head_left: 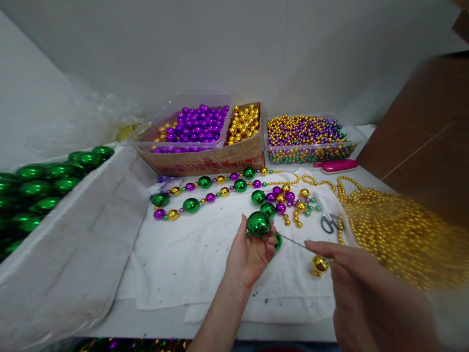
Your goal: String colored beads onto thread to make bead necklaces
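My left hand [252,256] grips a large shiny green bead [258,224] above a white cloth [190,274]. A thin metal needle [293,240] is pinched in my right hand [366,278], its far end close to the bead; whether the tip has entered the bead is hidden. Beneath my right fingers is a gold bead [320,264] with small gold ones beside it. Just beyond my left hand lies a pile of loose green, purple and gold beads [280,198]. A strung bead necklace [191,205] stretches across the cloth behind.
Green beads [47,186] fill a white foam box [84,249] at left. Behind stand a tub of purple beads [203,124], a cardboard box [205,162] and a tub of small mixed beads [308,139]. Scissors [329,222], a pink-handled tool [339,166] and gold bead strands [399,230] lie right.
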Motion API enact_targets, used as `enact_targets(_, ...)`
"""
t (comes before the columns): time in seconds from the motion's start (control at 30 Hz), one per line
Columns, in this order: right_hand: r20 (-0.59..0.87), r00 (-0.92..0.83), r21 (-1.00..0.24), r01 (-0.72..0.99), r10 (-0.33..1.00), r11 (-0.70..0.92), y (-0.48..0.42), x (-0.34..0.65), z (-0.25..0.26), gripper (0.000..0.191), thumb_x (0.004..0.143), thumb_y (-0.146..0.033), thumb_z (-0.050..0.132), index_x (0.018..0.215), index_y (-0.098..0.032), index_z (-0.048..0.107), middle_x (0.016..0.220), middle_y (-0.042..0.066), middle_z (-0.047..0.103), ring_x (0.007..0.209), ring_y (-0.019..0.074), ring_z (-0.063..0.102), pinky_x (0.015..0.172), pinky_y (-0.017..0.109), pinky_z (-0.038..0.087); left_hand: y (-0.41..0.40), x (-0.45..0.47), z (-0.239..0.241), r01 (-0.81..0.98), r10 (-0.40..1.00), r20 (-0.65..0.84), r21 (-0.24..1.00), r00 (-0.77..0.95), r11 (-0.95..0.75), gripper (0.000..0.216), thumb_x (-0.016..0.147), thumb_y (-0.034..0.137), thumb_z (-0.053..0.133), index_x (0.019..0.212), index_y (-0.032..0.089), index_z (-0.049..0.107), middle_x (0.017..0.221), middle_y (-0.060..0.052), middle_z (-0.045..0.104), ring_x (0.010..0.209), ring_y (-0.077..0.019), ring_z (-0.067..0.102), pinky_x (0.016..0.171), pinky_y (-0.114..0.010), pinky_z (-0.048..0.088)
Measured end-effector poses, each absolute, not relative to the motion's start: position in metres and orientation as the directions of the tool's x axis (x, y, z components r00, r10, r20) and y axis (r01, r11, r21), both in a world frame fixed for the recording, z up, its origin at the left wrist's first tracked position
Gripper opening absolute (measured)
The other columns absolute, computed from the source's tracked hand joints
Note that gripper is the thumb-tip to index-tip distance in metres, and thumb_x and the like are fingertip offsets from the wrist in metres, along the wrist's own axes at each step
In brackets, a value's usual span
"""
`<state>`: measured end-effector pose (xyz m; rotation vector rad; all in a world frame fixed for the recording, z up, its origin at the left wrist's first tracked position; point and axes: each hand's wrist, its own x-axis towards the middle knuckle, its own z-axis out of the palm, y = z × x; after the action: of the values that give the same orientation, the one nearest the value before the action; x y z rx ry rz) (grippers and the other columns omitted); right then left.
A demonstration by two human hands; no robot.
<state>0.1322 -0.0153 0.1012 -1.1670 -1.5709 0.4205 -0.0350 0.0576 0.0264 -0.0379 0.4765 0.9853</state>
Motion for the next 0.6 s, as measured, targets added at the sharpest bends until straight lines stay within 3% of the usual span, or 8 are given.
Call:
enact_targets(0.17, 0.607, 0.042, -0.660, 0.583, 0.794, 0.474, -0.013, 0.133, 0.100, 0.023, 0.090, -0.025, 0.044, 0.104, -0.027, 0.062, 0.096, 0.002, 0.072, 0.079, 0.0190, 0.069, 0.068, 0.030, 0.057, 0.059, -0.036, 0.025, -0.809, 0.797, -0.421, 0.207, 0.434, 0.550, 0.056, 0.088, 0.055, 0.040, 0.103, 0.005, 0.059, 0.084, -0.012, 0.063, 0.063, -0.0120, 0.057, 0.054, -0.022, 0.052)
enact_targets(0.37, 0.636, -0.117, -0.545, 0.631, 0.763, 0.551, -0.008, 0.140, 0.102, 0.024, 0.088, -0.019, 0.046, 0.107, -0.027, 0.059, 0.096, 0.003, 0.073, 0.076, 0.0185, 0.070, 0.066, 0.026, 0.058, 0.059, -0.035, 0.025, -0.811, 0.791, -0.451, 0.214, 0.413, 0.545, 0.056, 0.088, 0.056, 0.040, 0.101, 0.006, 0.061, 0.083, -0.013, 0.063, 0.061, -0.0124, 0.057, 0.052, -0.023, 0.053)
enact_targets(0.6, 0.631, -0.116, -0.553, 0.626, 0.767, 0.549, -0.005, 0.136, 0.106, 0.025, 0.088, -0.018, 0.045, 0.105, -0.025, 0.061, 0.093, 0.003, 0.073, 0.072, 0.0188, 0.070, 0.065, 0.027, 0.059, 0.059, -0.036, 0.020, -0.811, 0.809, -0.408, 0.229, 0.423, 0.539, 0.057, 0.088, 0.055, 0.040, 0.103, 0.004, 0.060, 0.085, -0.013, 0.065, 0.064, -0.0138, 0.059, 0.055, -0.024, 0.053)
